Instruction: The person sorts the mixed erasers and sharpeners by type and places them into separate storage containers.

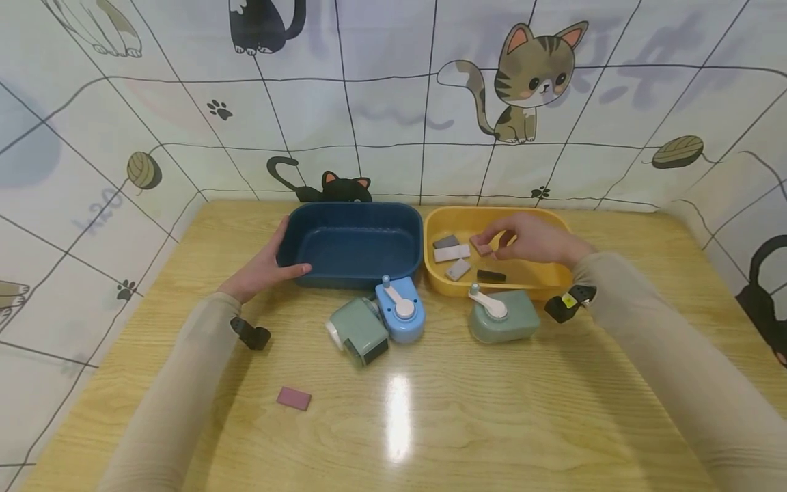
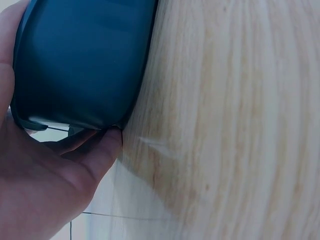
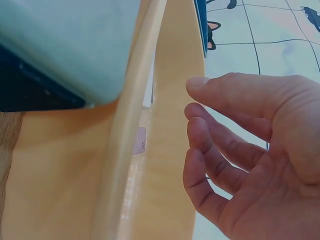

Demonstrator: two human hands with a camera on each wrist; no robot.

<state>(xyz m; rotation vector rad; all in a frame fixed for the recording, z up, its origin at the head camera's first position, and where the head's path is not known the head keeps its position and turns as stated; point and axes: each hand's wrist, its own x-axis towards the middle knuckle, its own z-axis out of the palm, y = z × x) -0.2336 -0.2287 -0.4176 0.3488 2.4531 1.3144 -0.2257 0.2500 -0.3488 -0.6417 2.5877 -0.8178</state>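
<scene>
My right hand (image 1: 531, 238): thumb and fingers apart, loosely bent, over yellow bin (image 1: 525, 275). Pink block (image 1: 481, 247) in there, right at my fingertips; can't tell if touching. White block (image 1: 451, 253) left of it. My left hand (image 1: 263, 270) grips navy bin (image 1: 359, 249) by its left end. Blue crank box (image 1: 404, 320) on table (image 1: 492, 410), near side. Pink tile (image 1: 294, 398) near left.

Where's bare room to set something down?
Free: inside the blue rectangular bin, and wooden tabletop between the flat pink block and right beige sleeve. Crowded: the yellow rectangular bin, with small blocks and the right hand, and before both bins, green and blue gadgets.
</scene>
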